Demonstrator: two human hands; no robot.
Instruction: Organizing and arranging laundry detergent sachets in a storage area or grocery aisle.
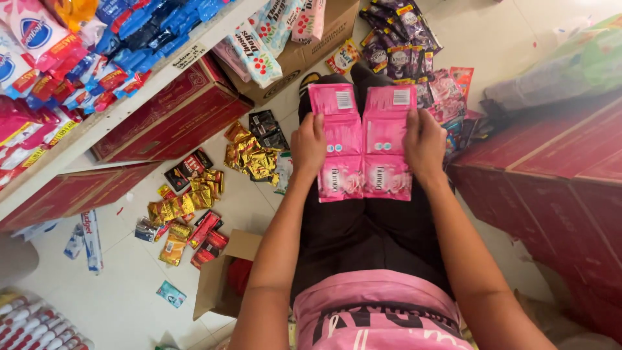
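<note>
On the far left, a white shelf (129, 97) runs diagonally up the picture, loaded with red, blue and pink packets, and dark red cartons (175, 110) stand beneath its edge. Below them the pale tiled floor (123, 285) carries a loose scatter of gold and red sachets (188, 214), with a small open cardboard box (227, 272) just beside the person's left forearm. Bare tile shows only in patches between these heaps.

Over the person's lap, the left hand (308, 146) grips the left edge of a left strip of pink sachets (335, 142), fingers curled together around that edge with the thumb on top. This strip's long axis runs away from the body, barcode end pointing toward the feet and slightly leftward, printed end nearest the knees. Just beside it, touching along the inner edge near the bottom, lies the right strip of pink sachets (387, 139), long axis likewise away from the body, leaning a little rightward so the two make a narrow V. The right hand (424, 146) clamps its outer edge, fingers closed over the strip.

Beyond the strips, purple sachets (398, 39) and a brown carton (311, 52) crowd the floor ahead. To the right, a wall of dark red boxes (551, 168) stands close against the right arm, leaving little room on that side.
</note>
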